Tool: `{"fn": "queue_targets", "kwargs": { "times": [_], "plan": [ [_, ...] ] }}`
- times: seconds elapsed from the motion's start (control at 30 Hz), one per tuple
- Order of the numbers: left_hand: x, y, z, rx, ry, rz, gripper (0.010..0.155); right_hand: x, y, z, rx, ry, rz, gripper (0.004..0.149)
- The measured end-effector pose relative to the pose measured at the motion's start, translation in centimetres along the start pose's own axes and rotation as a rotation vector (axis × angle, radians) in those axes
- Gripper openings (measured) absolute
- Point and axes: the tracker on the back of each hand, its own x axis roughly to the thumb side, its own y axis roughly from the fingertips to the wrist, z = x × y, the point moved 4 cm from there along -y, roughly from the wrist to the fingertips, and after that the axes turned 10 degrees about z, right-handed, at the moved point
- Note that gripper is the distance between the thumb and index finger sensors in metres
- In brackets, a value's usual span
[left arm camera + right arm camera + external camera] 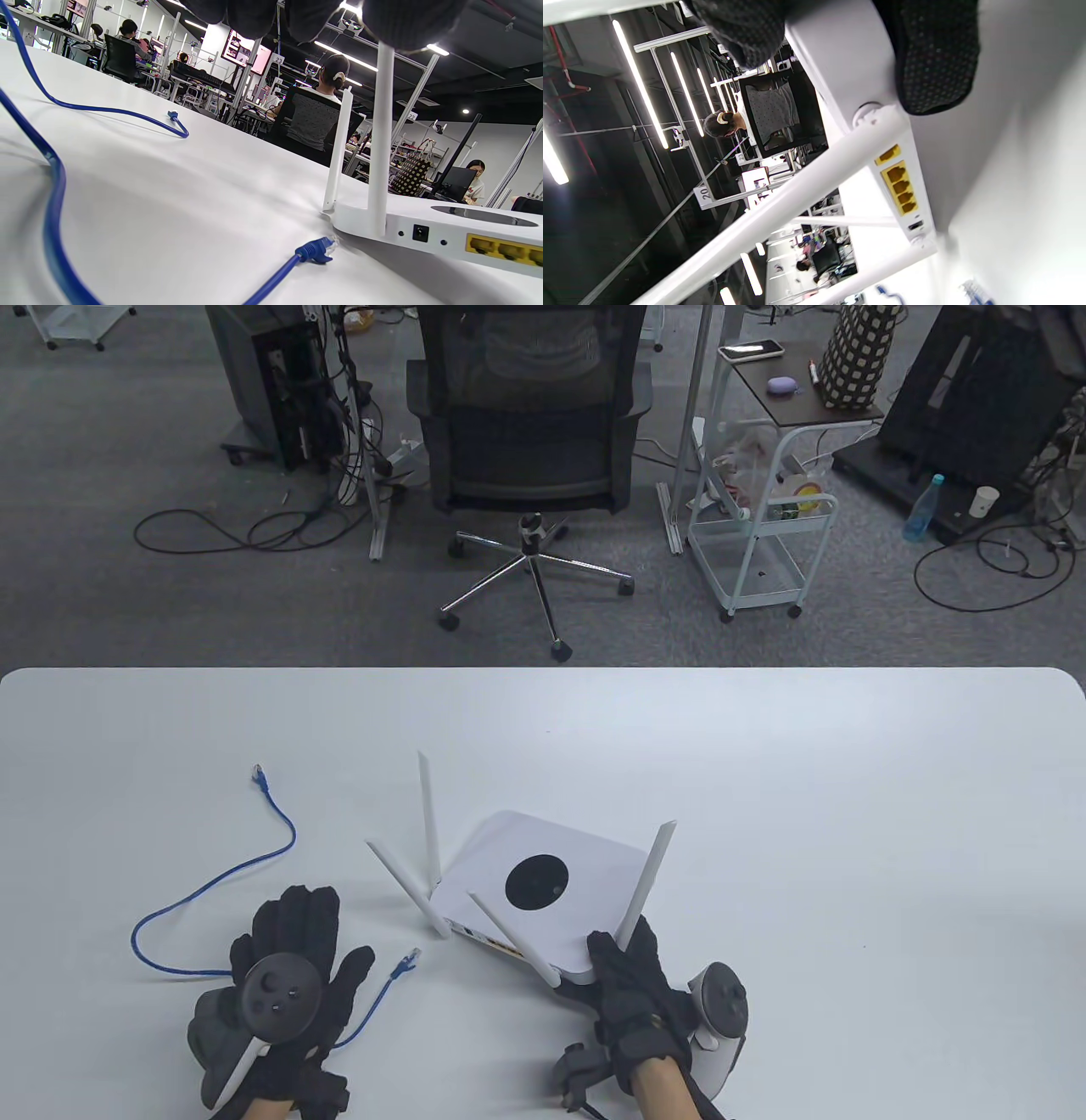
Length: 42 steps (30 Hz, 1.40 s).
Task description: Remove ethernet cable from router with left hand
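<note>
Thin blue ethernet cable (212, 891) was already out: near plug (410, 959) lay loose on the white table (764, 780), just off the white four-antenna router (543, 891) at its 8 o'clock; yellow ports (505, 250) looked empty. Left hand (284, 976) lay flat, fingers spread, over the cable's slack, gripping nothing. Right hand (632, 984) held the router's near corner. Task looked basically done.

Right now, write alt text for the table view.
A blue ethernet cable lies unplugged on a white table, left of a white router. The gloved left hand rests flat over the cable; the right hand grips the router's near corner.
</note>
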Motion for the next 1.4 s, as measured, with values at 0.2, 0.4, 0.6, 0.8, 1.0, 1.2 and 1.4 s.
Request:
{"fn": "queue_targets", "kwargs": {
  "times": [0.2,0.4,0.6,0.8,1.0,1.2,1.4],
  "plan": [
    [0.1,0.0,0.0,-0.010,-0.004,0.000,0.077,1.3,0.2,1.2,-0.050,0.584,0.005,0.076],
    [0.2,0.0,0.2,-0.030,-0.010,0.001,0.077,1.9,0.1,1.7,-0.121,0.825,0.002,0.061],
    [0.3,0.0,0.4,-0.045,-0.018,0.005,0.076,1.8,0.1,1.8,-0.127,0.826,0.001,0.057],
    [0.4,-0.1,0.5,-0.056,-0.015,0.003,0.076,2.3,0.2,1.5,-0.081,0.852,-0.011,0.063],
    [0.5,-0.2,1.0,-0.078,-0.023,0.007,0.076,5.3,0.9,1.3,-0.049,0.906,0.012,0.067],
    [0.7,-0.3,1.1,-0.080,-0.027,0.018,0.076,9.3,1.5,2.6,-0.080,1.018,0.119,0.068],
    [1.1,-0.3,1.3,-0.081,-0.043,0.035,0.076,12.2,2.2,4.7,-0.109,1.199,0.326,0.067]
  ]
}}
